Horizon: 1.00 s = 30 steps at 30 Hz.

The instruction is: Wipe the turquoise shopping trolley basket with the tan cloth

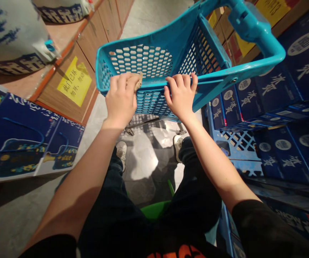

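A: Start closest to the body. What shows?

B: A black T-shirt (264,225) with orange lettering (177,252) at the bottom edge, then dark jeans (199,179), with a curved piece of green plastic (155,210) between the legs.

A: And the hands?

B: Both reach forward to a shopping trolley. The left hand (120,100) is closed around a bunched tan cloth (139,81), which pokes out beside the index finger, right at the near rim. The right hand (181,95) grips nothing; its fingers are spread and draped over that same rim.

A: Where exactly is the trolley?

B: Straight ahead. Its turquoise basket (149,38) has honeycomb holes in the walls, and the handle (271,43) runs off to the right. Below it, white shoes (121,154) stand apart on the floor.

A: What flanks it?

B: On the right, dark blue cartons (275,86) with white characters, stacked near a lighter blue plastic lattice (244,157). On the left, blue printed gift boxes (17,139).

A: Farther out?

B: Wooden cabinets (93,30), one bearing a yellow notice (75,81). On top stand blue-and-white jars (6,32); the nearer one's spout has a blue tap (49,45).
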Motion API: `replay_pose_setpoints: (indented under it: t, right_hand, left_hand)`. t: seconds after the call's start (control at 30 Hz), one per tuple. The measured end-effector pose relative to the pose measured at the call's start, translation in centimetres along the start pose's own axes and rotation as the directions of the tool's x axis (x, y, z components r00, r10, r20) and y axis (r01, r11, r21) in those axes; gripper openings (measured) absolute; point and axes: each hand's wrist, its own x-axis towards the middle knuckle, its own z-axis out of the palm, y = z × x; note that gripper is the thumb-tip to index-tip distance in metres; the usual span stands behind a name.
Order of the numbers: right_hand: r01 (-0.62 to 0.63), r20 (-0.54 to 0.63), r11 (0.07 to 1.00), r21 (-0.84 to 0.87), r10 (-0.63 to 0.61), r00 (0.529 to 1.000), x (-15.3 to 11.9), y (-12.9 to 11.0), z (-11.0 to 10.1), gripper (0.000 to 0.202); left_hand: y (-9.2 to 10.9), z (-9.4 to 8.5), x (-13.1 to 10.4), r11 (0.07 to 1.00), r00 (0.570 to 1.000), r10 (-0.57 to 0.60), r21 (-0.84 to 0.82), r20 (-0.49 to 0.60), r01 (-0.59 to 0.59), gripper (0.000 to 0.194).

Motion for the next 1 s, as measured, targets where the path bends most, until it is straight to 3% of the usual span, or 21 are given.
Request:
replay_pose_setpoints:
  t: [0.1,0.2,0.33,0.4,0.63,0.87,1.0]
  right_hand:
    - [-0.001,-0.006,1.000,-0.011,0.001,1.000,0.0,0.2,0.1,0.052]
    - [0.003,-0.018,1.000,-0.012,-0.004,1.000,-0.2,0.5,0.1,0.052]
    - [0.019,-0.017,1.000,-0.023,-0.019,1.000,-0.2,0.5,0.1,0.052]
    - [0.021,-0.011,0.999,-0.033,-0.021,1.000,-0.2,0.3,0.2,0.053]
    - [-0.006,-0.011,0.999,-0.032,0.006,1.000,0.0,0.1,0.3,0.053]
    - [0.009,-0.003,1.000,-0.030,-0.009,1.000,-0.1,0.2,-0.1,0.052]
    - [-0.002,0.003,0.999,-0.034,0.002,1.000,0.0,0.1,0.1,0.051]
  left_hand:
    - [0.8,0.3,0.1,0.997,0.999,0.053,-0.050,0.005,-0.053,0.081]
    - [-0.4,0.4,0.6,0.995,0.998,0.037,-0.089,-0.041,-0.040,0.063]
    - [-3.5,0.3,0.8,0.994,0.992,-0.090,-0.062,-0.092,0.085,0.064]
    - [-4.0,0.2,0.6,0.996,0.993,-0.083,-0.045,-0.082,0.079,0.069]
    - [-1.0,-0.1,0.1,0.990,0.995,0.087,-0.103,-0.042,-0.091,0.062]
    - [-0.8,0.5,0.4,0.992,0.989,0.099,-0.065,-0.108,-0.106,0.066]
    - [0.0,0.8,0.3,0.986,0.983,0.159,-0.036,-0.088,-0.163,0.068]
